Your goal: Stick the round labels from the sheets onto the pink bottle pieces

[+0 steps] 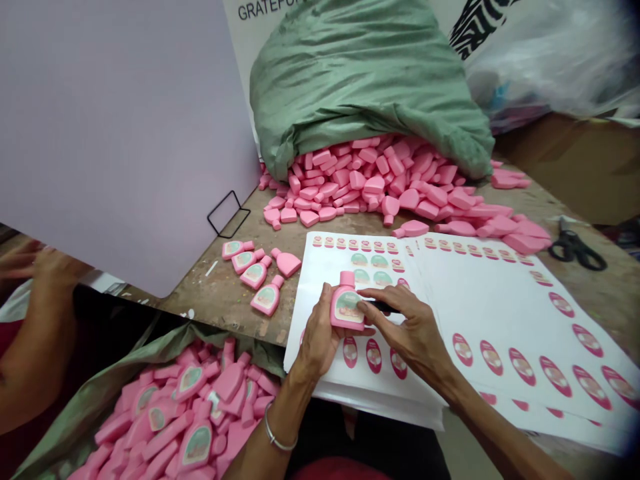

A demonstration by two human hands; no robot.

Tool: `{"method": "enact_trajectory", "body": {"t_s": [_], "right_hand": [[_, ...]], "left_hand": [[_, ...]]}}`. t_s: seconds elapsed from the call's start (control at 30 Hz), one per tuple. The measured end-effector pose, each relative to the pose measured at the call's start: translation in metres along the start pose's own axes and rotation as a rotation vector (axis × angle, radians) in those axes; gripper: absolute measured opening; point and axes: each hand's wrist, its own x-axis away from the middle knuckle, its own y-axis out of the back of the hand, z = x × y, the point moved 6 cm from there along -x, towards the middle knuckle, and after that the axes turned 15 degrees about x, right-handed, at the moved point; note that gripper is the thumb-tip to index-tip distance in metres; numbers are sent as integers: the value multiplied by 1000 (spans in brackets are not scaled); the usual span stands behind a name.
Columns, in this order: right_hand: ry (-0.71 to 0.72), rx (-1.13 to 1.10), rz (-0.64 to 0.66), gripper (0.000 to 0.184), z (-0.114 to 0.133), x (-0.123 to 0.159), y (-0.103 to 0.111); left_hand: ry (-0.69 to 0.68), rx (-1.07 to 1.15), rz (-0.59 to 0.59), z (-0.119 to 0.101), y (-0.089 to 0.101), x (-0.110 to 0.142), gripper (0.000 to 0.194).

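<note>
My left hand (317,333) is grasping a pink bottle-shaped piece (345,312), its fingers wrapped around the edge, and I am holding it over the stack of label sheets (500,313). My right hand (407,327) is reaching across from the other side of the stack, with its fingers (383,297) lying on the front of the piece, where a printed label (349,308) sits. A dark slim item (386,307) is showing beneath those fingers (whether my right hand is gripping it, I cannot tell).

Beyond the stack, a spill of unlabelled pink pieces (370,177) is lying out of a green woven sack (365,80). Left of the stack, four labelled pieces (257,277) are resting on the worn wooden bench (220,303), near a lilac board (120,133) propped in a black wire stand (229,213). Below the stack and to its left, more labelled pieces (195,413) are lying in a second green sack (113,393). Right of the stack, black-handled scissors (575,248) are lying on the bench. Far left of the stack, another person's hand (37,267) is showing, apart from mine.
</note>
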Motion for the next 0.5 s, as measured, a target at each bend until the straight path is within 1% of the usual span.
{"method": "enact_trajectory", "body": {"t_s": [0.07, 0.13, 0.17, 0.23, 0.27, 0.33, 0.43, 0.5], "right_hand": [[32, 51, -16, 17, -1, 0, -1], [42, 152, -23, 24, -6, -1, 0], [18, 216, -23, 32, -11, -2, 1], [-96, 281, 4, 47, -24, -5, 4], [-169, 248, 28, 52, -30, -7, 4], [-265, 72, 105, 60, -34, -12, 0], [-267, -205, 275, 65, -28, -20, -17], [-282, -254, 341, 64, -35, -24, -25]], "left_hand": [[1, -15, 86, -4, -7, 3, 45], [0, -77, 151, -7, -11, 6, 38], [8, -100, 174, -8, -12, 7, 38], [26, -110, 195, -10, -12, 8, 40], [36, -111, 199, -10, -12, 9, 40], [52, -163, 219, -10, -16, 14, 39], [47, -295, 286, -12, -26, 26, 41], [64, -307, 328, -17, -28, 35, 45]]}}
